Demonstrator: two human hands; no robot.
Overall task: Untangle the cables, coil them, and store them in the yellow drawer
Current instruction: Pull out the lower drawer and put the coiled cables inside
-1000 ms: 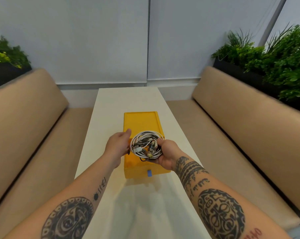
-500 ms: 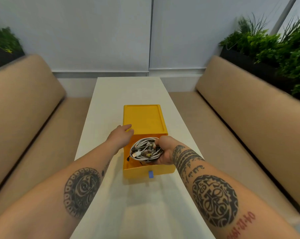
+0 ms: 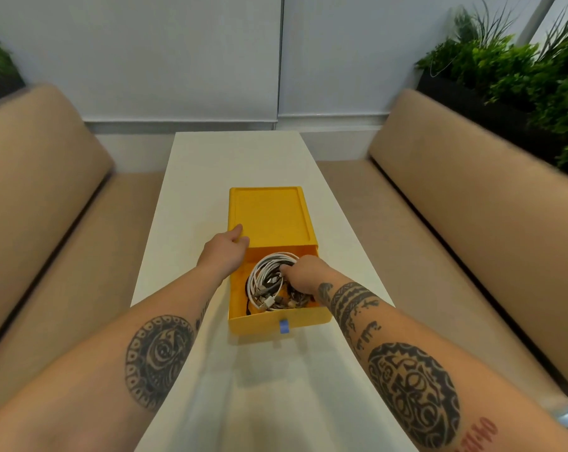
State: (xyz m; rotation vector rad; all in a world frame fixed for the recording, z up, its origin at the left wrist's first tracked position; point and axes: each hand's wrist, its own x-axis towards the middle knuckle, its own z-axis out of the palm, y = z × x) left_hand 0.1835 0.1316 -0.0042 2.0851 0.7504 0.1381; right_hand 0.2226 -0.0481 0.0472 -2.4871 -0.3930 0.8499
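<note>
Cables (image 3: pixel 269 282) sit coiled in the drawer (image 3: pixel 260 319) beneath our right hand (image 3: pixel 304 272), which seems to pinch them; left hand (image 3: pixel 225 247) rests on the case (image 3: pixel 269 216), grip unclear. Released, loops could spring up and jam closing.

Counter (image 3: pixel 237 158): long, narrow, white top, smooth. Ran lengthwise away from person. Soft sheen on near stretch.

One thing stood directly on it: yellow drawer unit (image 3: pixel 271 216), flat on surface, roughly on centre line, long side parallel to counter's edges. White top showed as strip on each side of unit.

Its drawer (image 3: pixel 263 321) was pulled out toward near end, with small blue tab (image 3: pixel 284 327) at middle of front wall. Faint shadow lay on counter just below that front wall.
</note>
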